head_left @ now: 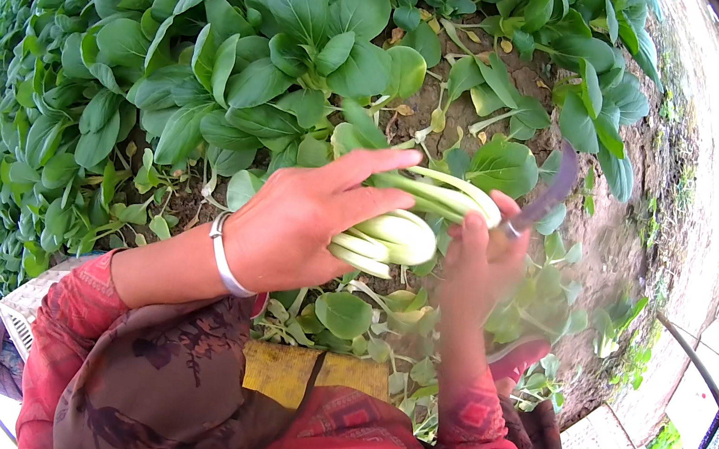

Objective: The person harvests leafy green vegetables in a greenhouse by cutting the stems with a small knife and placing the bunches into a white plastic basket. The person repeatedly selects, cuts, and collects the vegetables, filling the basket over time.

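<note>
- Nearest, at 6 o'clock: a flat yellow piece (284, 372) between red sleeves (475, 412).
- Just off centre toward 9 o'clock: the left hand (298, 224), wearing a silver bangle (227, 258), its fingers gripping pale green stalks (409, 237) at the centre.
- Toward 3 o'clock: the slightly blurred right hand (480, 262), fingers closed round a curved knife (552, 194), blade toward 1 o'clock, also touching the stalks.
- Beyond, 9 to 1 o'clock: leafy plants (295, 7) in brown soil (591, 247).
</note>
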